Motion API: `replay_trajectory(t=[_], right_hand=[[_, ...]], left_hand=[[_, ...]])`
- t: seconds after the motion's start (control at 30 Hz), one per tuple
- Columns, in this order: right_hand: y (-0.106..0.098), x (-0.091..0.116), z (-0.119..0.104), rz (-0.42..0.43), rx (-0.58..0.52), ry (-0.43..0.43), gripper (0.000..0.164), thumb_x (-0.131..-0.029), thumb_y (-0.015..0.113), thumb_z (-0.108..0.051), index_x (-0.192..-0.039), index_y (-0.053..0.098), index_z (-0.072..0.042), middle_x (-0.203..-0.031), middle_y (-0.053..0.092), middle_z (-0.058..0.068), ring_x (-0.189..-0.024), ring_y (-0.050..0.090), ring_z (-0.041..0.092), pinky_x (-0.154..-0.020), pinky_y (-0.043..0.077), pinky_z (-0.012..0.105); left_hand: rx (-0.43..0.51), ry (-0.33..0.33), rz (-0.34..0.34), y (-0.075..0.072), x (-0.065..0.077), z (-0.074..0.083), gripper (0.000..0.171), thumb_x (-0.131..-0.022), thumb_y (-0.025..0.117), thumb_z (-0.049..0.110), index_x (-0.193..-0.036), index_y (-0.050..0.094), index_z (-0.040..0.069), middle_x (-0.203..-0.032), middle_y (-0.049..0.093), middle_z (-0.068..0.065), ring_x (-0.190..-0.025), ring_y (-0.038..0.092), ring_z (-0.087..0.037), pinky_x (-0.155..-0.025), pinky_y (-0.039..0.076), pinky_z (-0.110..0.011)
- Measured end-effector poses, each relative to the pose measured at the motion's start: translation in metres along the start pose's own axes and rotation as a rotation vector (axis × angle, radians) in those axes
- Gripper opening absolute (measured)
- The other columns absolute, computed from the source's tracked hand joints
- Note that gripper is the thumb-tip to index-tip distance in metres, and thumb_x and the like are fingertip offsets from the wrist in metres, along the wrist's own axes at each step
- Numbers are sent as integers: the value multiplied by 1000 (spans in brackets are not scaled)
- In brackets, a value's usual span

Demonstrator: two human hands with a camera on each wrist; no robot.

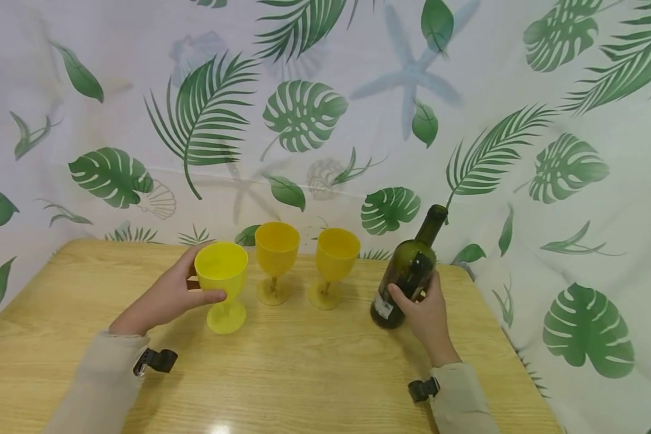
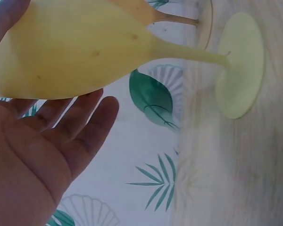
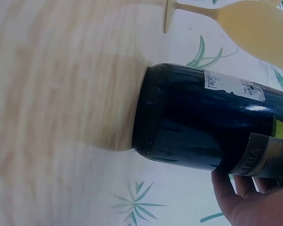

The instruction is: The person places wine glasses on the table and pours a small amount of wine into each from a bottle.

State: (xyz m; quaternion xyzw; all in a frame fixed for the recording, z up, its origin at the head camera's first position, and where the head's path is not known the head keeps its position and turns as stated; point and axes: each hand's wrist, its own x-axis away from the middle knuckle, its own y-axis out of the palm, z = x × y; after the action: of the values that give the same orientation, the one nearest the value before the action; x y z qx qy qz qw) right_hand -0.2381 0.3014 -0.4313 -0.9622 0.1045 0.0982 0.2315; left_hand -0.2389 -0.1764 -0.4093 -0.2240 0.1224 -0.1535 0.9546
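Thumb in front and fingers round the far side, my left hand (image 1: 168, 298) holds the bowl of a bright yellow goblet (image 1: 223, 271). In the left wrist view, the goblet's round foot (image 2: 240, 66) is at the tabletop and the thumb shows only in part. On the right, my right hand (image 1: 428, 319) grips a dark green wine bottle (image 1: 404, 274) round its body, thumb across the front. The right wrist view shows the bottle's base close to the wood and a torn white label (image 3: 233, 87) on its side. Its neck top lies outside that view.
Two more yellow goblets, a middle one (image 1: 276, 253) and a right one (image 1: 337, 256), stand upright between the hands near the table's back edge. Behind the wooden table (image 1: 304, 374) hangs a white leaf-print cloth (image 1: 314, 175), which also runs along the right side.
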Motion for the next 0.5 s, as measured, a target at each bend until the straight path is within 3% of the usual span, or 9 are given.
replay_trajectory(t=[0.23, 0.5], right_hand=[[0, 0, 1, -3, 2, -15, 83, -94, 78, -38, -158, 31, -16, -146, 49, 15, -136, 48, 33, -110, 44, 57], [-2, 1, 1, -16, -8, 0, 83, -94, 77, -38, -158, 30, -16, -147, 49, 15, -137, 47, 32, -110, 43, 55]], left_hand=[[-66, -38, -44, -6, 8, 9, 105, -88, 85, 36, -165, 15, 20, -149, 47, -13, -129, 54, -36, -106, 48, -58], [-85, 7, -82, -1, 7, 16, 93, -87, 86, 34, -158, 29, 20, -146, 50, -8, -129, 54, -34, -107, 45, -63]])
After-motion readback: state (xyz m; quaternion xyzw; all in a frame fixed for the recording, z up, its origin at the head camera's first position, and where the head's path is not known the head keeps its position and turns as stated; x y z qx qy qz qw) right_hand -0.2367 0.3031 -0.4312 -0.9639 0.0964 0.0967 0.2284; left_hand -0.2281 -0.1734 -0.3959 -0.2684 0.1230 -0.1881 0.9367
